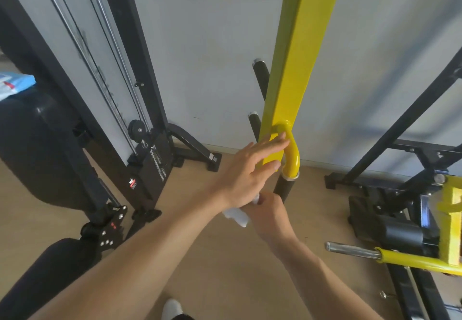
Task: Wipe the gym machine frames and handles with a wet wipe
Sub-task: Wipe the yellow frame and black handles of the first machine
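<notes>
From the head camera, I am seeing my left hand (252, 169) reaching forward with its fingers straight and spread, gripping nothing, the fingertips lying flat against the lower part of the tall yellow square steel post (292, 74). The forearm is stretching in from the lower left, crossing over the right wrist. Just beyond those fingertips, the curved yellow tube handle (293, 153) is bending down off the post into a black foam grip (285, 186). My right hand (268, 213) is sitting lower and nearer, fingers curled around a crumpled white wet wipe (236, 216), which is bunching out to the left of the fist, under the left wrist. The knuckles are lying just beside the bottom of the foam grip; I cannot tell whether the wipe is touching it. To the left, a black cable machine frame (140, 74) is standing on the tan floor (225, 264), and a chrome bar end (350, 249) is jutting out at the right.
</notes>
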